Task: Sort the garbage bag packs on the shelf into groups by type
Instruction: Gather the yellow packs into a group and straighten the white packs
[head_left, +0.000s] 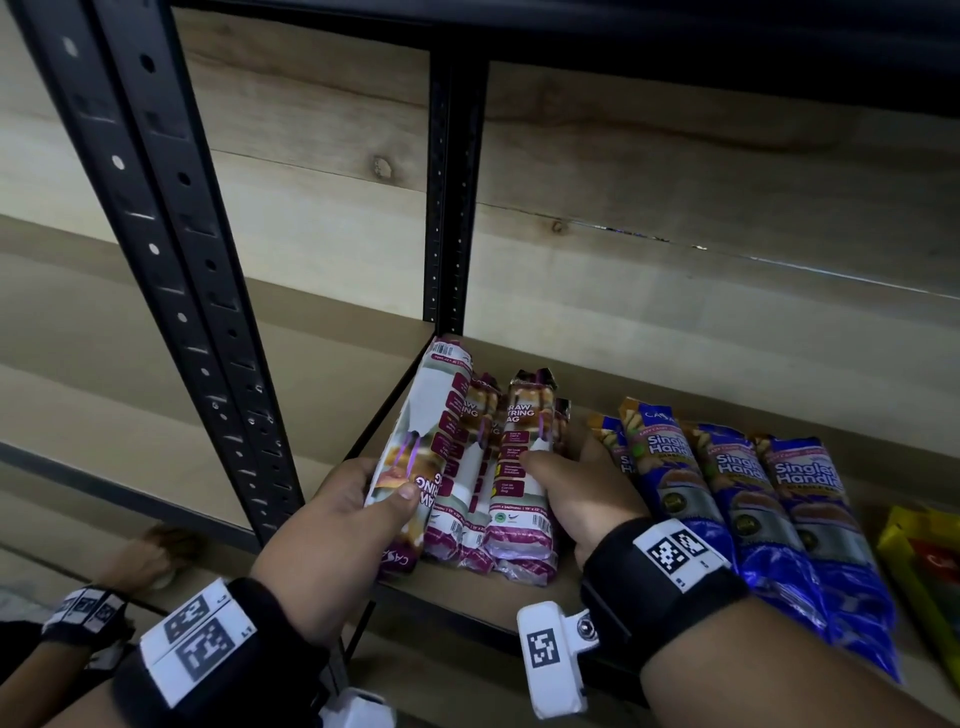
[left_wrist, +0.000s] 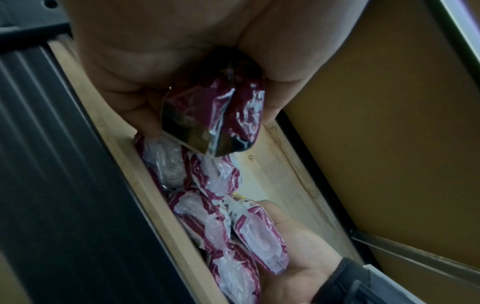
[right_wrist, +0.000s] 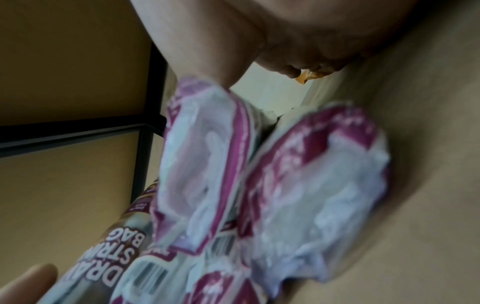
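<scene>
We hold one maroon drawstring pack (head_left: 415, 447) in our left hand (head_left: 332, 525), thumb and fingers curled round its near end, tilted up at the left end of the shelf (head_left: 519, 592). Our right hand (head_left: 582, 493) grips the drawstring stack (head_left: 514, 478) lying just right of it, thumb on top and the other fingers tucked behind. The sorting looks well along, we judge: the maroon packs sit together at the far left, the blue handle packs (head_left: 753, 499) form their own row just beside our right hand, and the held pack seems about to join its group. A yellow pack (head_left: 924, 566) at the right edge is cut off, so we cannot tell how many lie there, nor whether more shelf waits beyond. The right wrist view is blurred
</scene>
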